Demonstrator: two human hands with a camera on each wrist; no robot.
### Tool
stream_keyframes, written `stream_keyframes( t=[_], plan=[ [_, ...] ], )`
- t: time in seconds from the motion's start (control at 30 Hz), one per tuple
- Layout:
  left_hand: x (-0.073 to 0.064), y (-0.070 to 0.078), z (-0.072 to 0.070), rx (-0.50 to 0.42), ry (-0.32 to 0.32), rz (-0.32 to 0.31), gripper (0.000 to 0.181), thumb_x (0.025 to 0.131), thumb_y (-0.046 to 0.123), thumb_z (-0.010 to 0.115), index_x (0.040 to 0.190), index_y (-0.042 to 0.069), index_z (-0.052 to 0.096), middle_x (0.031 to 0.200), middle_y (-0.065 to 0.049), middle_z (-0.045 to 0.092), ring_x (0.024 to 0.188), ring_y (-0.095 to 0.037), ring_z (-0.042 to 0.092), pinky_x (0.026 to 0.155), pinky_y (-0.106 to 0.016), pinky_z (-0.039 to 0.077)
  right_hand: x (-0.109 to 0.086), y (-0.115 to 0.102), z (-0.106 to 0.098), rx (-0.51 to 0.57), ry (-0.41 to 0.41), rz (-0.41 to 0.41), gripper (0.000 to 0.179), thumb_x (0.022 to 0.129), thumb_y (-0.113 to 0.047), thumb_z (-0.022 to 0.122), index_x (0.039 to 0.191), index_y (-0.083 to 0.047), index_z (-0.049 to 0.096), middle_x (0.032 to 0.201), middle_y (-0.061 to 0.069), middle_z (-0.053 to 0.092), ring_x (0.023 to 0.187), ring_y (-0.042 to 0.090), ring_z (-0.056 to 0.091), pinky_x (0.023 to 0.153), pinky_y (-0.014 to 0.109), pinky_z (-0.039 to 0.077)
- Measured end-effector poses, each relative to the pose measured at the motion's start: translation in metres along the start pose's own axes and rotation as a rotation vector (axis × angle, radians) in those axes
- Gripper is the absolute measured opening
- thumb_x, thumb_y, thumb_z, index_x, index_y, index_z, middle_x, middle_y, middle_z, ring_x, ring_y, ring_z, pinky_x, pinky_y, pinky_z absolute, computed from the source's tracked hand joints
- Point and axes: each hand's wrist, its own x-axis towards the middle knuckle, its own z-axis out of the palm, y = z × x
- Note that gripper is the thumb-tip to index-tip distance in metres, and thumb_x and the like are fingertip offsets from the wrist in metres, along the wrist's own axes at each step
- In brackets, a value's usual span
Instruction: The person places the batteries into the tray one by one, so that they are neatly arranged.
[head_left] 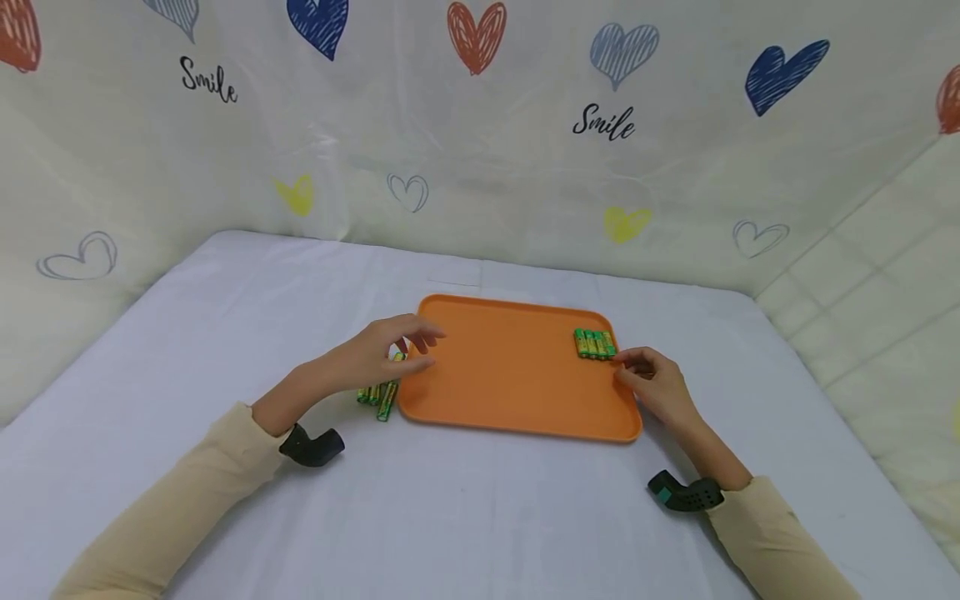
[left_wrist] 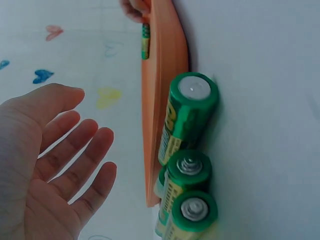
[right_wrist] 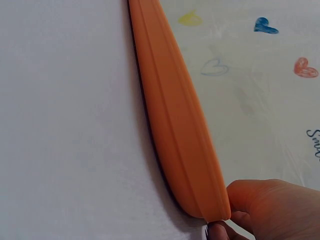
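On the orange tray (head_left: pixel 517 375), several green AA-type batteries (head_left: pixel 595 344) lie side by side in a row near its right edge. My right hand (head_left: pixel 656 387) is over that edge, fingertips at the right end of the row and thumb a little apart. In the right wrist view the tray's side hides most of the fingers. My left hand (head_left: pixel 382 350) hovers at the tray's left edge, fingers loosely spread with nothing between them. Below it, on the cloth beside the tray, lie several more green batteries (left_wrist: pixel 192 120), partly hidden by the hand in the head view.
A white cloth (head_left: pixel 480 508) covers the table under the tray. Behind it hangs a pale sheet (head_left: pixel 525 183) printed with hearts and "Smile". Each wrist wears a dark camera band, the left band (head_left: pixel 311 447) and the right band (head_left: pixel 685 493).
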Motion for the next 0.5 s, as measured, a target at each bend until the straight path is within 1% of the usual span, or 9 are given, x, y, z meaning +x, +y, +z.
stream_keyframes(
  t=[0.17,0.33,0.5],
  plan=[
    [-0.012,-0.005,-0.008,0.009,0.014,-0.042,0.039,0.091,0.012,0.069,0.127,0.002,0.059,0.113,-0.011,0.065,0.100,-0.016,0.061,0.084,-0.038,0.051,0.000,0.000,0.000,0.001,0.001,0.007,0.029,0.093,-0.009,0.061,0.117,0.006,0.060,0.105,0.019,0.060,0.083,0.003,0.051,0.069,0.014,0.044],
    [-0.025,-0.012,-0.017,0.029,0.047,-0.079,0.038,0.091,0.013,0.070,0.127,0.005,0.061,0.110,-0.007,0.065,0.097,-0.014,0.061,0.082,-0.038,0.051,0.001,-0.001,0.000,-0.004,0.000,0.012,0.029,0.093,-0.010,0.061,0.117,0.006,0.060,0.105,0.018,0.060,0.083,0.004,0.052,0.068,0.014,0.045],
    [-0.038,-0.016,-0.023,0.046,0.056,-0.135,0.038,0.091,0.018,0.070,0.126,0.006,0.062,0.115,-0.006,0.066,0.098,-0.012,0.061,0.083,-0.034,0.050,0.001,-0.001,0.000,-0.008,0.001,0.015,0.029,0.093,-0.009,0.061,0.117,0.006,0.060,0.106,0.018,0.060,0.083,0.004,0.052,0.070,0.013,0.044]
  ],
)
